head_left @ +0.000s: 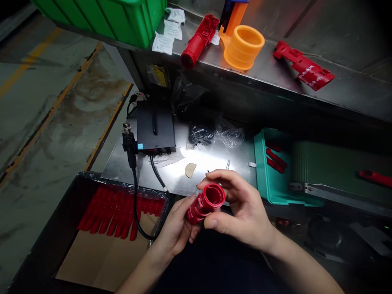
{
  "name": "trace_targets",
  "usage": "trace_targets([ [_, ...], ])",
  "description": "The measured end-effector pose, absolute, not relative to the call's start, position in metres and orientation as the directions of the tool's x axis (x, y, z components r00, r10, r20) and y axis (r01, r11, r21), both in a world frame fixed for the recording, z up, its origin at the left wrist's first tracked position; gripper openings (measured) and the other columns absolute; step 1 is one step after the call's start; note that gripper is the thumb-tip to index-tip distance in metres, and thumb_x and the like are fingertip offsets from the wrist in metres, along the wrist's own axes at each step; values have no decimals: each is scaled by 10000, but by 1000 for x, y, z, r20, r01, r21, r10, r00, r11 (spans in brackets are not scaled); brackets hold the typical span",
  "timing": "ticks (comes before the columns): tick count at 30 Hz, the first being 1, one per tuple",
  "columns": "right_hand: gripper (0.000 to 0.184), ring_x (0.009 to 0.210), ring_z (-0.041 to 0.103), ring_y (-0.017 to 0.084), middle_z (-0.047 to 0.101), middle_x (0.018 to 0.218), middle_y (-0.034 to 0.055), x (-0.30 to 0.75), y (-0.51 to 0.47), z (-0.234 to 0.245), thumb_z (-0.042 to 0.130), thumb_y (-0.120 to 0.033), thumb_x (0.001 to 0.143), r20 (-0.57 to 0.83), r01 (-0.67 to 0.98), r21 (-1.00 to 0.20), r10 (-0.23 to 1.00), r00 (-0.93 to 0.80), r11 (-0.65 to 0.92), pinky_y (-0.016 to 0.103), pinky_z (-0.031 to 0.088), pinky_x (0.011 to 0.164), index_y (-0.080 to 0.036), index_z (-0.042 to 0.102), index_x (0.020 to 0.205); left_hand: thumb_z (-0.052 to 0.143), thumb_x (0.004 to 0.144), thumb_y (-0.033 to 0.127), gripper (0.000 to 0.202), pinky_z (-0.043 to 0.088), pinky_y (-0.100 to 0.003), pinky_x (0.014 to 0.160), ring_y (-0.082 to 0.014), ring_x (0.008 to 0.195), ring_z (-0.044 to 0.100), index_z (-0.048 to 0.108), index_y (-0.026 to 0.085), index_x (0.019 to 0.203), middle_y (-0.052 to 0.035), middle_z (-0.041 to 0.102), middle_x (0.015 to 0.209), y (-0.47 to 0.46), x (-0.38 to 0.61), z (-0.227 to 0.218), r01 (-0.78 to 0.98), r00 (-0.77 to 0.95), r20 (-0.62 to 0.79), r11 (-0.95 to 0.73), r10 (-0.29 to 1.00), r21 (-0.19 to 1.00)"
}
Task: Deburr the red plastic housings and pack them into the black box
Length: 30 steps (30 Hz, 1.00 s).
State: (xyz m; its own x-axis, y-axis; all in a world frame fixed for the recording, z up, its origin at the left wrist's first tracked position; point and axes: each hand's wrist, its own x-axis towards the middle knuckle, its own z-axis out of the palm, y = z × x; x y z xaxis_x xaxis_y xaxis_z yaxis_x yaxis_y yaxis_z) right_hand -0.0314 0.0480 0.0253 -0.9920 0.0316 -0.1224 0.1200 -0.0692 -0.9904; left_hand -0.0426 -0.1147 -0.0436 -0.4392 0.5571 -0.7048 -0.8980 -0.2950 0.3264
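Red plastic tubular housing with an open round collar [195, 211] held up over the near edge of the brushed-steel bench [211, 160], mid-scene. Collar tips up and to the right.

Left hand [177, 224]: wrapped around the lower, left end of the housing; looks to carry most of the weight. Right hand [243, 210]: thumb and fingers curved about the collar, thumb resting just under the rim. How hard either presses, cannot tell.

Near left: black plastic bin [39, 241] with rows of long red plastic pieces [113, 216] on a brown cardboard sheet [98, 259]. A thin black cable [135, 192] loops down over it, close to the left wrist. Far: a red plastic tube-shaped part [200, 38] reaches the front edge of the steel shelf [263, 75]. Right: teal plastic tray [260, 163] with red pieces inside.

Risks, my judgement: smooth plastic could slip or roll if the left fingers loosen while the right twists the collar. A dropped housing would probably hit the bench edge or fall past it, scuffing the rim. Left wrist swinging outward could snag the cable loop. A bump to the shelf might tip the overhanging part off.
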Motion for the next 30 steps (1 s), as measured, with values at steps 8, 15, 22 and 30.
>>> trace_targets([
  [8, 391, 548, 685, 172, 655, 597, -54, -34, 50, 31, 922, -266, 717, -284, 268, -943, 61, -957, -196, 274, 573, 550, -238, 676, 1019, 648, 911, 590, 440, 473, -189, 334, -140, 421, 609, 658, 157, 836, -11, 642, 585, -118, -38, -48, -891, -435, -612, -217, 660, 399],
  [15, 510, 534, 675, 155, 718, 709, -31, -33, 49, 30, 976, -339, 621, -384, 336, -913, 207, -900, -231, 252, 548, 486, -252, 563, 907, 636, 934, 579, 451, 474, -184, 446, -132, 582, 627, 723, 161, 1080, -72, 728, 804, -125, -30, -48, -748, -609, -450, -283, 653, 600],
  [22, 519, 689, 717, 188, 723, 794, -8, -30, 53, 33, 942, -368, 666, -360, 326, -926, 186, -914, -190, 281, 587, 576, -254, 592, 1032, 539, 981, 600, 505, 427, -171, 461, -82, 451, 568, 714, 132, 902, -60, 719, 678, -124, -28, -52, -745, -601, -420, -287, 680, 602],
  [30, 292, 557, 627, 100, 729, 803, 1, -27, 59, 36, 799, -284, 848, -272, 258, -946, 49, -961, -195, 230, 536, 561, -219, 669, 1101, 433, 1002, 632, 696, 352, -145, 344, -70, 312, 494, 681, 92, 639, -74, 641, 497, -130, -36, -55, -862, -421, -421, -209, 804, 462],
])
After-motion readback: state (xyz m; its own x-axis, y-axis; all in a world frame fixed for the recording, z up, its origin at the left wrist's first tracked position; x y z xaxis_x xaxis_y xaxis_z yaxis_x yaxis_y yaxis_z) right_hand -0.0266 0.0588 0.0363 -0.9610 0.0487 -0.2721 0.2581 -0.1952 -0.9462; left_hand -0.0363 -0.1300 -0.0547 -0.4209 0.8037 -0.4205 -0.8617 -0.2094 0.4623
